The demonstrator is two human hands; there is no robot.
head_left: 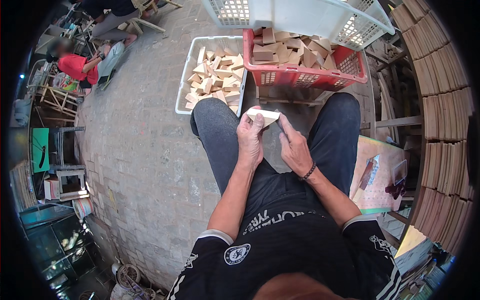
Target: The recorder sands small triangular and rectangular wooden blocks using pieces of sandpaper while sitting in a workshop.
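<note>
A pale triangular wooden block (264, 117) is pinched in my left hand (249, 140), thumb on its near face and fingers behind. My right hand (295, 147) holds a thin dark grey piece (279, 125) against the block's right end. That piece is mostly hidden by the fingers, so I cannot tell what it is. Both hands are above the gap between my knees. Beyond my left knee, a white plastic crate (179, 98) holds many similar pale wooden blocks (221, 75). To its right, a red plastic crate (303, 77) contains larger, browner wooden blocks (285, 48).
Behind the red crate a white perforated crate (288, 15) leans over it. Stacked wooden slats (446, 112) line the right side. By my right thigh, a pink board (375, 195) carries a wood strip (365, 176) and a clear container (400, 171). A person in red (77, 66) sits far left.
</note>
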